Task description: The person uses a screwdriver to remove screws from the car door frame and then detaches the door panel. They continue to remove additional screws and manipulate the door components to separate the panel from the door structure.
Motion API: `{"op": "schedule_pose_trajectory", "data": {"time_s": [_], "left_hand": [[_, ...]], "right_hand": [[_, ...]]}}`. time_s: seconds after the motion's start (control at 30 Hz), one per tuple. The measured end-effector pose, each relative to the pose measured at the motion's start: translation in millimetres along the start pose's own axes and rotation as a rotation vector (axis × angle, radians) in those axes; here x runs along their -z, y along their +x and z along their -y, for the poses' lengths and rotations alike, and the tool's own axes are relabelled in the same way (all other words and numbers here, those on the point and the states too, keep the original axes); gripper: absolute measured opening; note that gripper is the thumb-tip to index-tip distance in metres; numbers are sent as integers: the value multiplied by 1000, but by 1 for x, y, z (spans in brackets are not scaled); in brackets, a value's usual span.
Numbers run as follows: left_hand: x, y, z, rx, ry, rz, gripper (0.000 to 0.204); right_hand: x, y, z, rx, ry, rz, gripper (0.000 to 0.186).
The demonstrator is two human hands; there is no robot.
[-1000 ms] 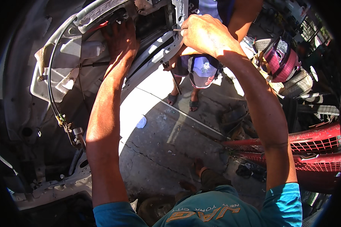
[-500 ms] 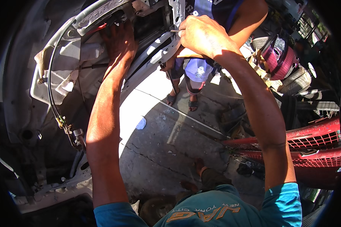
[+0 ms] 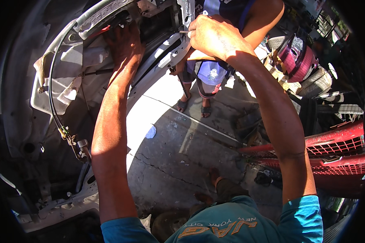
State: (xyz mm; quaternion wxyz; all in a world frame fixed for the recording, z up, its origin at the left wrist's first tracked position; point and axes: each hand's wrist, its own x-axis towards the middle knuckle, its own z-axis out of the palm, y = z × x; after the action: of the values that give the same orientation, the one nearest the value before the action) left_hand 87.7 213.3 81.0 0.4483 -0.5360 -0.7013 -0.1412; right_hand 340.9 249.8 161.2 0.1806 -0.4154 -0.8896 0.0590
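My right hand [image 3: 215, 34] is closed round a thin metal rod [image 3: 183, 32], whose short end points left against the upright grey metal bracket [image 3: 187, 14] of a vehicle's front frame. The rest of the rod is hidden in my fist. My left hand [image 3: 125, 46] reaches down into the shaded bay behind the curved front rail [image 3: 105, 15], close to a red part [image 3: 105, 29]. Shadow hides its fingertips, so what they touch does not show. Below my left wrist lies a pale, torn plastic piece [image 3: 54, 95].
A black cable [image 3: 52, 77] curves down to a metal latch [image 3: 83, 148]. Beyond the frame stands another person in sandals, their hand [image 3: 178, 68] beside a dark, thin tool. Red mesh grilles [image 3: 332, 141] and piled parts lie on the right. A pale blue disc [image 3: 151, 131] lies on the concrete.
Both hands stay in nearly the same places, shifted very slightly left in the picture. The rod still points at the bracket, and the other person has barely moved.
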Motion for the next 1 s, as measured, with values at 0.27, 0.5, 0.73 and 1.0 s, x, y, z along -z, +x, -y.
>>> {"op": "schedule_pose_trajectory", "data": {"time_s": [0.27, 0.5, 0.73, 1.0], "left_hand": [[-2, 3, 0, -12, -30, -41, 72], [-6, 5, -4, 3, -18, 9, 70], [-10, 6, -9, -20, -69, -70, 71], [-1, 6, -3, -6, 18, 47, 86]], "right_hand": [[-11, 1, -8, -20, -41, -8, 34], [-23, -7, -17, -11, 16, -116, 29], [-18, -10, -15, 20, -57, -73, 29], [-5, -2, 6, -45, -82, -34, 31]]}}
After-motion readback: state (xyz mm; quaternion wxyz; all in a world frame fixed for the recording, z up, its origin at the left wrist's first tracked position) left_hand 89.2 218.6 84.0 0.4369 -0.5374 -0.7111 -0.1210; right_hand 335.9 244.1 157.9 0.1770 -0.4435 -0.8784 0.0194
